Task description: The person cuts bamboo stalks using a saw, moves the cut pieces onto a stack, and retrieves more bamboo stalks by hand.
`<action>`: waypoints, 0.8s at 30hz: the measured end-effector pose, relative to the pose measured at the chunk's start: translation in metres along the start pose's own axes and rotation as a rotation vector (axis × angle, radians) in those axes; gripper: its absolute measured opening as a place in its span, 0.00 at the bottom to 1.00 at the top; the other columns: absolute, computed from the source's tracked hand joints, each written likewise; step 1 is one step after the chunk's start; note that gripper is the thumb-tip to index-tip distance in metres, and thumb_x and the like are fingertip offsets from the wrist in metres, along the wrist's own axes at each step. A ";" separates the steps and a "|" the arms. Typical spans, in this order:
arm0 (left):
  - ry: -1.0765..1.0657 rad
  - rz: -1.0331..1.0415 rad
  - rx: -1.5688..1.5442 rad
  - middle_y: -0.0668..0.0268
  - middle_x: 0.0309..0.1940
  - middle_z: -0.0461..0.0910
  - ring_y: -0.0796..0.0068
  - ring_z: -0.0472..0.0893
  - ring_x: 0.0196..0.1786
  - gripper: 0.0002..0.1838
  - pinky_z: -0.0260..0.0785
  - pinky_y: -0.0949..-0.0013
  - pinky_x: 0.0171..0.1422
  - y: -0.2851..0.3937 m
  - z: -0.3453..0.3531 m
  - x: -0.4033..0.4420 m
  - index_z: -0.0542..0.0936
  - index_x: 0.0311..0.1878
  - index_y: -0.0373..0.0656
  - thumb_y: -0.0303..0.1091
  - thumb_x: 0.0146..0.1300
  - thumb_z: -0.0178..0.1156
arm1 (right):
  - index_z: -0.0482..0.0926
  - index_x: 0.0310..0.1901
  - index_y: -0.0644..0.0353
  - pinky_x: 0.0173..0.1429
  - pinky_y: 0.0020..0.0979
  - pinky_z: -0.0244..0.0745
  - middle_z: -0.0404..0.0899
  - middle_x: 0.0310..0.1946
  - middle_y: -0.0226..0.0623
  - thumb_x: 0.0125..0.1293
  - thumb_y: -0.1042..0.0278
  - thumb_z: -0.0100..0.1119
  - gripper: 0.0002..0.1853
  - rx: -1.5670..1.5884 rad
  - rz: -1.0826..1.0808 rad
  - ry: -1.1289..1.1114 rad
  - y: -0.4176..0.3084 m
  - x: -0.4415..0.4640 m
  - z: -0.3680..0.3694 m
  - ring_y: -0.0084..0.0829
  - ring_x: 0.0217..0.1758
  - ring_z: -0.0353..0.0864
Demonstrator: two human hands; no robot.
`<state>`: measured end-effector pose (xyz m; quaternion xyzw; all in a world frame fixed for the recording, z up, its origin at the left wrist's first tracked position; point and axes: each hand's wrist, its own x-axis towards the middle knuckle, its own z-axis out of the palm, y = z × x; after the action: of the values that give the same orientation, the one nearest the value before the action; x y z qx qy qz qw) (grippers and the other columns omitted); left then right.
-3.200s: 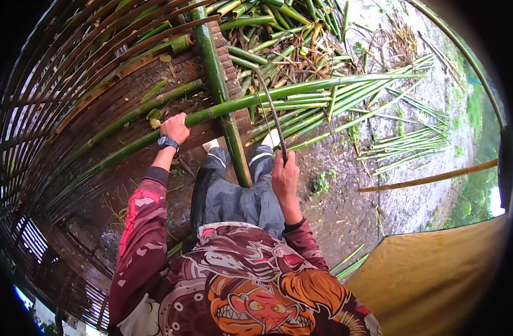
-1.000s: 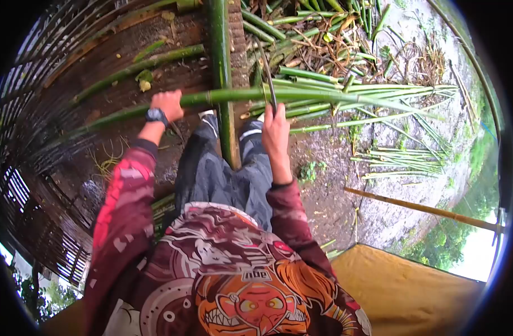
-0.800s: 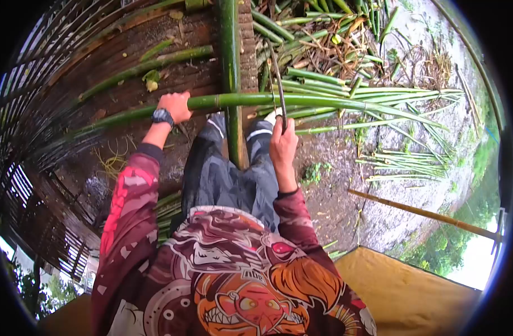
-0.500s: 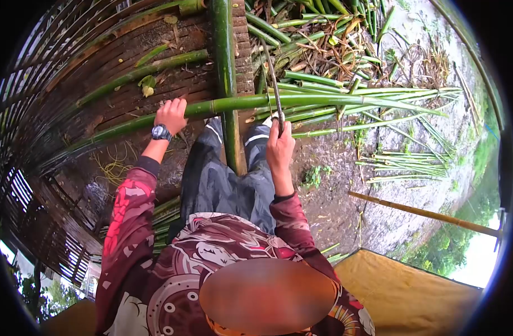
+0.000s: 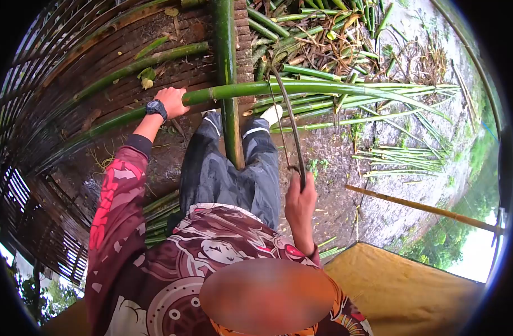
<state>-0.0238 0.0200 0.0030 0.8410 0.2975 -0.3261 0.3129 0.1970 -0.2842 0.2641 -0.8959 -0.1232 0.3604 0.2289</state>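
A long green bamboo pole (image 5: pixel 242 91) lies crosswise over another thick bamboo pole (image 5: pixel 226 50) that runs toward my legs. Left of this crossing, my left hand (image 5: pixel 169 102) is wrapped round the long pole from above. My right hand (image 5: pixel 301 199) grips the near end of a bow saw (image 5: pixel 292 120), low and close to my body. Its curved frame and thin blade reach up to the long pole, to the right of the crossing. How deep the blade sits in the bamboo cannot be made out.
Cut bamboo lengths (image 5: pixel 318 103) lie beneath and beyond the pole's right part. Further right is a bundle of thin bamboo pieces (image 5: pixel 399 161). Dry leaves and sheaths (image 5: pixel 340 50) are heaped at the back. A slatted bamboo wall (image 5: pixel 29 84) curves at left; a yellow tarp (image 5: pixel 396 285) hangs at lower right.
My right hand has drawn the bow saw toward my body, down and slightly right. My left hand has shifted slightly up the view, still on the bamboo pole.
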 end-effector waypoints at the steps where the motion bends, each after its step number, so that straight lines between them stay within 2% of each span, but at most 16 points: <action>1: 0.002 0.007 0.012 0.49 0.40 0.88 0.44 0.87 0.47 0.24 0.80 0.46 0.57 -0.003 0.000 0.002 0.84 0.48 0.45 0.52 0.55 0.70 | 0.78 0.49 0.62 0.34 0.48 0.73 0.78 0.27 0.54 0.79 0.63 0.53 0.11 -0.037 -0.016 -0.013 -0.007 0.002 -0.006 0.58 0.32 0.80; 4: 0.012 0.035 -0.002 0.48 0.40 0.88 0.43 0.87 0.46 0.23 0.80 0.45 0.56 -0.007 0.003 0.006 0.84 0.47 0.45 0.51 0.55 0.70 | 0.78 0.49 0.62 0.35 0.56 0.73 0.80 0.31 0.60 0.78 0.62 0.55 0.11 -0.220 -0.184 0.090 0.014 0.083 0.053 0.63 0.34 0.82; 5: -0.002 0.035 -0.012 0.48 0.40 0.88 0.43 0.87 0.46 0.23 0.80 0.45 0.56 -0.003 0.014 -0.004 0.84 0.47 0.45 0.51 0.55 0.70 | 0.77 0.49 0.63 0.38 0.60 0.70 0.80 0.35 0.63 0.78 0.60 0.54 0.13 -0.222 -0.232 -0.039 -0.003 0.118 0.067 0.67 0.36 0.80; 6: 0.057 0.068 -0.057 0.49 0.41 0.87 0.42 0.87 0.46 0.24 0.80 0.46 0.53 -0.006 0.014 -0.005 0.81 0.48 0.46 0.50 0.54 0.71 | 0.75 0.47 0.64 0.40 0.62 0.68 0.80 0.38 0.64 0.79 0.59 0.54 0.13 -0.132 -0.245 0.037 -0.009 0.143 0.086 0.69 0.37 0.78; 7: 0.133 0.106 -0.089 0.49 0.42 0.87 0.42 0.86 0.45 0.25 0.80 0.46 0.50 -0.012 0.003 0.003 0.79 0.50 0.47 0.49 0.53 0.72 | 0.74 0.44 0.65 0.41 0.61 0.70 0.80 0.38 0.64 0.79 0.59 0.54 0.14 -0.122 -0.209 0.016 -0.011 0.149 0.089 0.68 0.39 0.79; 8: 0.277 0.178 -0.169 0.55 0.45 0.84 0.47 0.85 0.49 0.28 0.80 0.48 0.50 -0.011 0.007 -0.003 0.77 0.52 0.47 0.46 0.49 0.76 | 0.74 0.44 0.65 0.40 0.60 0.70 0.80 0.36 0.64 0.79 0.59 0.54 0.14 -0.077 -0.235 0.048 -0.013 0.152 0.091 0.68 0.39 0.79; 9: 0.260 0.185 -0.174 0.55 0.45 0.84 0.47 0.85 0.49 0.28 0.80 0.48 0.50 -0.011 0.018 -0.009 0.77 0.52 0.47 0.46 0.49 0.76 | 0.74 0.43 0.65 0.40 0.60 0.70 0.80 0.35 0.64 0.79 0.59 0.54 0.14 -0.046 -0.237 0.072 -0.008 0.145 0.090 0.68 0.39 0.79; 11: 0.672 0.456 0.147 0.61 0.45 0.79 0.55 0.81 0.52 0.31 0.78 0.52 0.51 -0.016 0.022 -0.008 0.78 0.53 0.47 0.43 0.46 0.79 | 0.74 0.43 0.65 0.40 0.59 0.70 0.80 0.34 0.64 0.79 0.59 0.54 0.15 -0.052 -0.220 0.076 -0.014 0.144 0.089 0.68 0.39 0.79; 13: 0.667 0.430 0.207 0.64 0.44 0.78 0.60 0.78 0.52 0.32 0.76 0.56 0.52 -0.011 0.031 -0.018 0.79 0.53 0.46 0.43 0.44 0.80 | 0.74 0.42 0.65 0.39 0.58 0.70 0.80 0.31 0.62 0.79 0.59 0.54 0.15 -0.061 -0.227 0.080 -0.028 0.146 0.087 0.67 0.38 0.80; 15: 0.722 0.154 0.282 0.63 0.44 0.78 0.60 0.78 0.52 0.32 0.75 0.58 0.52 0.004 0.042 -0.023 0.80 0.55 0.46 0.41 0.45 0.79 | 0.74 0.42 0.65 0.38 0.58 0.70 0.80 0.31 0.62 0.79 0.59 0.54 0.14 -0.073 -0.247 0.087 -0.024 0.147 0.091 0.67 0.37 0.80; 16: 0.769 0.022 0.247 0.64 0.41 0.79 0.59 0.81 0.50 0.29 0.76 0.57 0.51 0.017 0.048 -0.021 0.81 0.51 0.47 0.41 0.44 0.79 | 0.74 0.42 0.65 0.38 0.58 0.70 0.80 0.31 0.62 0.79 0.59 0.54 0.14 -0.073 -0.247 0.086 -0.023 0.144 0.093 0.67 0.37 0.80; 19: 0.682 -0.034 0.149 0.64 0.37 0.81 0.56 0.84 0.44 0.24 0.78 0.53 0.48 0.010 0.053 -0.007 0.80 0.45 0.48 0.40 0.44 0.79 | 0.74 0.42 0.63 0.38 0.59 0.70 0.79 0.31 0.62 0.80 0.60 0.54 0.13 -0.087 -0.193 0.051 -0.021 0.135 0.093 0.67 0.37 0.80; 20: 0.646 -0.040 0.107 0.62 0.34 0.85 0.51 0.87 0.40 0.20 0.80 0.49 0.46 0.009 0.046 -0.005 0.79 0.41 0.48 0.43 0.48 0.76 | 0.74 0.42 0.63 0.38 0.58 0.70 0.79 0.31 0.61 0.80 0.60 0.53 0.13 -0.040 -0.207 0.064 -0.009 0.136 0.097 0.66 0.37 0.80; 21: 0.641 -0.040 0.106 0.62 0.34 0.85 0.51 0.87 0.40 0.20 0.80 0.49 0.46 0.007 0.039 -0.003 0.79 0.41 0.48 0.43 0.48 0.76 | 0.74 0.42 0.63 0.38 0.58 0.70 0.79 0.31 0.60 0.80 0.60 0.53 0.13 0.010 -0.210 0.081 0.006 0.135 0.103 0.66 0.37 0.80; 23: 0.375 -0.116 0.042 0.54 0.35 0.88 0.49 0.88 0.40 0.21 0.81 0.48 0.46 0.006 0.026 0.000 0.83 0.47 0.47 0.49 0.54 0.72 | 0.75 0.42 0.64 0.38 0.57 0.70 0.79 0.30 0.59 0.80 0.61 0.53 0.13 0.029 -0.262 0.109 0.036 0.136 0.117 0.65 0.37 0.80; 24: 0.335 -0.090 0.041 0.50 0.34 0.88 0.46 0.88 0.40 0.22 0.82 0.46 0.47 0.004 0.015 0.002 0.84 0.46 0.46 0.53 0.56 0.69 | 0.76 0.43 0.65 0.38 0.56 0.71 0.79 0.30 0.58 0.80 0.62 0.53 0.13 0.054 -0.331 0.141 0.042 0.144 0.125 0.64 0.37 0.80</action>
<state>-0.0256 0.0069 -0.0061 0.8756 0.3760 -0.2009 0.2270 0.2137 -0.2251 0.0788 -0.8799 -0.2428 0.2575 0.3172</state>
